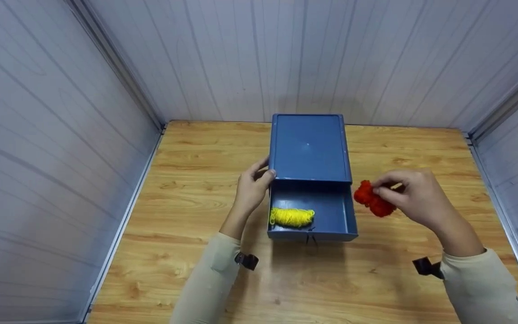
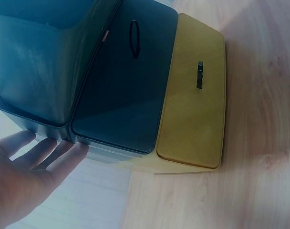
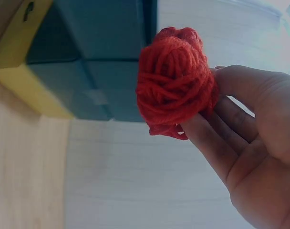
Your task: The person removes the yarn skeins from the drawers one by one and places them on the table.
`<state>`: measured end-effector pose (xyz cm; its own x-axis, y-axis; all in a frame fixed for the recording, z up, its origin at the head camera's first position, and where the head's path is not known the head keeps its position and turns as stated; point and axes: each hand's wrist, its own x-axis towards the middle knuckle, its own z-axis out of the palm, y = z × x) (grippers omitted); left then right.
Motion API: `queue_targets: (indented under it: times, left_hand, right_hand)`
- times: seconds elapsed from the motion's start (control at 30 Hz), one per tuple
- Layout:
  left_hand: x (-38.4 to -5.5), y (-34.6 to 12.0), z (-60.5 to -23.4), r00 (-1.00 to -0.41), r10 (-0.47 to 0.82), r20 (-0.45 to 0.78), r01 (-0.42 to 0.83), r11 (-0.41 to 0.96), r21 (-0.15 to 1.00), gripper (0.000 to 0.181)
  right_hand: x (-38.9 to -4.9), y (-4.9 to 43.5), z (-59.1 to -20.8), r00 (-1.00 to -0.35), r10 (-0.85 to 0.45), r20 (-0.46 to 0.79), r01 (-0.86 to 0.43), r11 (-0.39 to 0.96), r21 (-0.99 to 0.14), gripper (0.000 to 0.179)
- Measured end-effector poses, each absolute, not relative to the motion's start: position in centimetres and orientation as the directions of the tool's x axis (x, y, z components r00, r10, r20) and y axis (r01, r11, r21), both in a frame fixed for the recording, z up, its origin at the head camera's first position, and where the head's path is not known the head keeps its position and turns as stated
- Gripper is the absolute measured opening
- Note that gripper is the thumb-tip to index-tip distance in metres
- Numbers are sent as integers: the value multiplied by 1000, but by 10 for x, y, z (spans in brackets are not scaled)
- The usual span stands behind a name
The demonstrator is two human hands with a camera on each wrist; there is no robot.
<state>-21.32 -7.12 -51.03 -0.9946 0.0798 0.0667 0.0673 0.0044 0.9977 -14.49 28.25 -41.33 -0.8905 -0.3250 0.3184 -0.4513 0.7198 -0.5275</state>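
Observation:
A blue plastic drawer cabinet (image 1: 308, 146) stands with its top drawer (image 1: 331, 218) pulled out. Inside that drawer, at the front left, lies a bundle of yellow yarn (image 1: 292, 217). My left hand (image 1: 252, 186) touches the cabinet's left side near the front corner, its extended fingers (image 2: 64, 162) against the wall in the left wrist view. To the right of the drawer, my right hand (image 1: 414, 195) pinches a bundle of red yarn (image 3: 176, 78) between thumb and fingers. The red yarn (image 1: 376, 200) hangs in the air, apart from the drawer.
Below the open drawer, the left wrist view shows a closed dark blue drawer (image 2: 123, 81) and a yellow drawer (image 2: 192, 95), each with a small black pull. The cabinet stands on a wood-grain table (image 1: 187, 189). Pale panel walls (image 1: 223, 58) rise at the back and both sides.

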Motion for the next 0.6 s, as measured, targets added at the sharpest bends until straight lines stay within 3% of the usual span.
queue_targets:
  times: [0.6]
  left_hand:
    - [-213,-72,-510,-994,73,78,79,11,997,49]
  right_hand:
    - [-178,304,-491,-972,-200,121,-231,745,-625,8]
